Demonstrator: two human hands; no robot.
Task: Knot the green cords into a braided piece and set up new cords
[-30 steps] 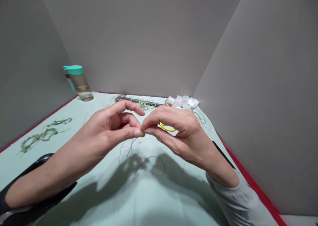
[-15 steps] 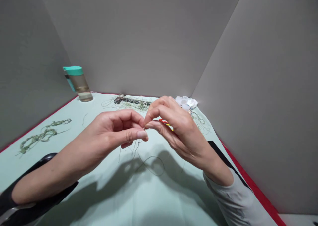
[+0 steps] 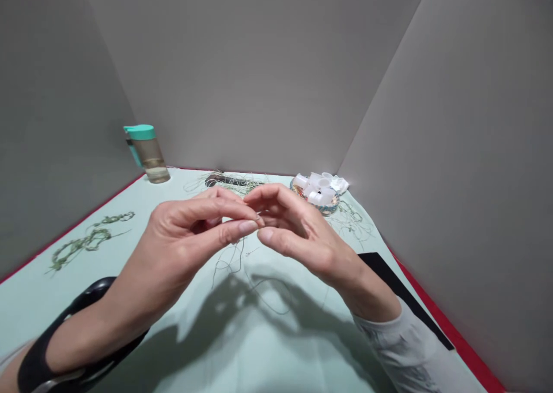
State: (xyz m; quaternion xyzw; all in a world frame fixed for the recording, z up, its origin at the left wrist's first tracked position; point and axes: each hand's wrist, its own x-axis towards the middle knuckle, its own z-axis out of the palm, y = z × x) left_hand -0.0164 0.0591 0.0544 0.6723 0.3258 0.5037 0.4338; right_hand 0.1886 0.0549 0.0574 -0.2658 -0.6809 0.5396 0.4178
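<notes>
Above the middle of the table, my left hand (image 3: 194,231) pinches a thin green cord (image 3: 241,254) between thumb and forefinger. Loose strands of it dangle below the fingertips, and a long loop hangs over the cloth. My right hand (image 3: 302,231) is right beside those fingertips, its fingers curved and its thumb held apart from them. Its fingertips come up against or just behind my left fingers; whether they touch the cord is hidden. Two knotted green cord pieces, one longer (image 3: 82,248) and one shorter (image 3: 113,219), lie at the left.
A water bottle with a turquoise lid (image 3: 154,157) stands at the back left. Tangled cords lie over a dark bar (image 3: 224,181) at the back. A woven basket (image 3: 328,210) holds white plastic pieces, with more cord (image 3: 356,223) beside it. A black flat piece (image 3: 401,298) lies right.
My right thumb and forefinger have parted from their pinch at the left fingertips. My left hand keeps its pinch. The view has shifted slightly, and the basket has come into sight.
</notes>
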